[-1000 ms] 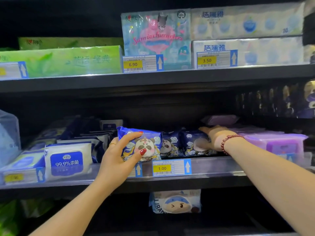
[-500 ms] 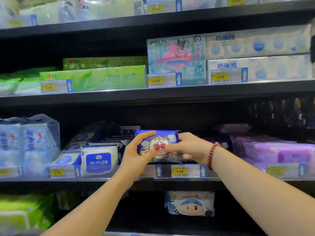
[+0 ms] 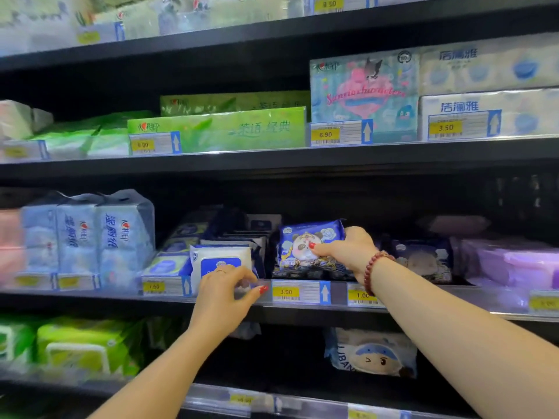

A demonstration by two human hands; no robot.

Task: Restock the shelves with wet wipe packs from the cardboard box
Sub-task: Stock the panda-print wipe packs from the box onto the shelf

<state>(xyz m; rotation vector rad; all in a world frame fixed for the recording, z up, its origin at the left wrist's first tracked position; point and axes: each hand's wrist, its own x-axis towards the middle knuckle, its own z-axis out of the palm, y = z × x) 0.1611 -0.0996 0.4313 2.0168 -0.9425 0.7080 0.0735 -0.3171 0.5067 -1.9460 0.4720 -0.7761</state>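
Right hand (image 3: 348,249): thumb and fingers pinch panda pack (image 3: 305,252) on the shelf (image 3: 302,316).
Left hand (image 3: 223,294): curled at white pack (image 3: 222,258); hold unclear.
Progress: pack nearly placed; box unseen.

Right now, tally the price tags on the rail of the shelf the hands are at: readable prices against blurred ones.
Readable price tags: 3
Blurred price tags: 3
Total in view: 6
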